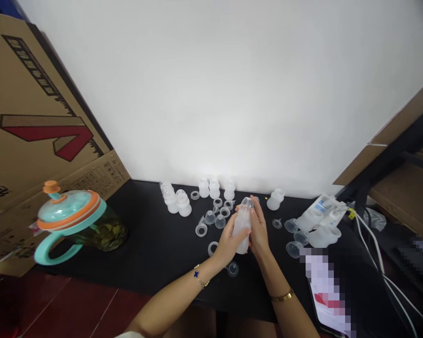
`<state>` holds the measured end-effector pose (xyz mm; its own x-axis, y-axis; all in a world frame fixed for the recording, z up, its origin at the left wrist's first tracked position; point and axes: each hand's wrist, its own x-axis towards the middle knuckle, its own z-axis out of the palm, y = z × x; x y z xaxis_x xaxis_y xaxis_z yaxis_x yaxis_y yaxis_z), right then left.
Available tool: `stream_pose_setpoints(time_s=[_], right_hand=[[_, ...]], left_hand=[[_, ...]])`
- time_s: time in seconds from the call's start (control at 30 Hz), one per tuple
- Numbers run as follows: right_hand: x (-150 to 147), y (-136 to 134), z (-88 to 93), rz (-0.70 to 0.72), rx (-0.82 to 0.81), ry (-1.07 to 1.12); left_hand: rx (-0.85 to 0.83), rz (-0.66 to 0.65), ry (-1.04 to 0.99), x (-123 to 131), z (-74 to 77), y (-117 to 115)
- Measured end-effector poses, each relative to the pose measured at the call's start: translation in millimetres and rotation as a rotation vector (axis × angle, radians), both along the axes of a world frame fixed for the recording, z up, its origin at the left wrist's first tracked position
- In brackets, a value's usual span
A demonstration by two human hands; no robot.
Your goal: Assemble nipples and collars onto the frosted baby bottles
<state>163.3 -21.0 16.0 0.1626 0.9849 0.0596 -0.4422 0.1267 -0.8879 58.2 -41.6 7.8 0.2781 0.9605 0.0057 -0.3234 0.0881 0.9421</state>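
A frosted white baby bottle (242, 226) with a clear dome cap (247, 203) stands nearly upright between my hands. My left hand (228, 241) wraps round its left side, thumb across the front. Against the right side, my right hand (259, 232) grips the bottle, its fingers reaching up beside the cap. Just left of my hands lie several clear rings (201, 229) and small dome caps (220, 221). Another ring (212, 249) is partly hidden by my left hand. Below my left wrist a clear round lid (233, 269) rests on the black table (155, 263).
Several white bottles (184, 204) stand along the wall, one bottle (276, 199) apart at right. Clear discs (294, 249) lie near more white bottles (324, 235). A phone (329, 295), white cables (377, 249), a large tea jug (81, 220) and a cardboard box (38, 117) flank the workspace.
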Motion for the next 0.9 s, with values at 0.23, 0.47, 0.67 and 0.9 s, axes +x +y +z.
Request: stream_pose_setpoints(time_s=[0.23, 0.47, 0.67, 0.9], right_hand=[[-2, 1, -2.4, -0.032, 0.023, 0.028], [1, 5, -7.5, -0.060, 0.038, 0.020], [4, 6, -4.0, 0.012, 0.017, 0.035], [8, 4, -1.1, 0.055, -0.006, 0.008]], left_hand=[[0.106, 0.043, 0.074, -3, 2.8, 4], [0.237, 0.112, 0.153, -7, 5.9, 9], [0.051, -0.029, -0.020, -4, 2.5, 10], [-0.014, -0.089, -0.105, -5, 3.0, 10]])
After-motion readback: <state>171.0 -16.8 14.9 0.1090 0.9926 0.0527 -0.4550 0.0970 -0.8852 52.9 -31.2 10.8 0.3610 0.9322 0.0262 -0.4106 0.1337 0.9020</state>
